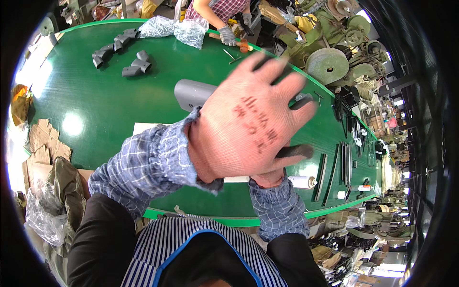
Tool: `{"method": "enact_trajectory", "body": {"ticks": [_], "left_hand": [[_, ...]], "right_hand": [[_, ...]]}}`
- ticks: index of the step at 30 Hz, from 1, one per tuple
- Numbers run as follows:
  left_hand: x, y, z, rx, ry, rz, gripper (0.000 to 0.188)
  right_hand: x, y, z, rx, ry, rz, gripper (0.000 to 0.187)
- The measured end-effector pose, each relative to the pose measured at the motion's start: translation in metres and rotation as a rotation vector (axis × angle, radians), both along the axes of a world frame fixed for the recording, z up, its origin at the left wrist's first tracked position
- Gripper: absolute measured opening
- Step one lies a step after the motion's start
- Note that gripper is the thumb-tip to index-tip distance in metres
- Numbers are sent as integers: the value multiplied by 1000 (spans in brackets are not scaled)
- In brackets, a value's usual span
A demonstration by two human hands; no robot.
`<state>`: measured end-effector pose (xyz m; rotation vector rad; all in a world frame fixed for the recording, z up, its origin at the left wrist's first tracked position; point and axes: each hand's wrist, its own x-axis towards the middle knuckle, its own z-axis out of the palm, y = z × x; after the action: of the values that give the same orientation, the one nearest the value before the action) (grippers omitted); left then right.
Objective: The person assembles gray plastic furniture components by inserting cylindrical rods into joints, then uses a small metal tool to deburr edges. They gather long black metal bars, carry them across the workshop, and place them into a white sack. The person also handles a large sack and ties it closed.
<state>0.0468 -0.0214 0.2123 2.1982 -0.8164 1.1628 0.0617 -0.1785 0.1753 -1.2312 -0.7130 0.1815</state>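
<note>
My left hand (248,117), in a salmon knit glove with dark fingertips and markings on its back, is raised close to the camera with its fingers spread. Most of my right hand (270,177) is behind it; only the part near the wrist shows, so its fingers and anything in them are hidden. Beyond my left hand a smooth grey tube-shaped piece (192,93) with a small dark hole sticks out. Whether either hand touches it cannot be seen. Under my left forearm lies a white flat sheet or board (143,127), partly covered.
On the green table (95,129) several grey branched tube fittings (138,63) lie far left, near clear plastic bags (190,32). A white spray can (302,182) and black strips (330,177) lie at right. Across the table a co-worker's gloved hand (227,36) grips something orange-brown. Machinery (327,67) stands behind.
</note>
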Motion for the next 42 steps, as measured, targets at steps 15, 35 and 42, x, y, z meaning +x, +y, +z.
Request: {"method": "enact_trajectory", "body": {"ticks": [15,35,42], "left_hand": [[-5,-36,2,35,14,-134,39],[81,-162,-317,653,1027,-58,91],[40,-181,-331,529,891,-215,79]], "right_hand": [[14,-53,-54,242,161,-321,53],[-165,-359,-95,-275,573,-1111,80],[-105,-307,-136,-447,671,-523,72]]}}
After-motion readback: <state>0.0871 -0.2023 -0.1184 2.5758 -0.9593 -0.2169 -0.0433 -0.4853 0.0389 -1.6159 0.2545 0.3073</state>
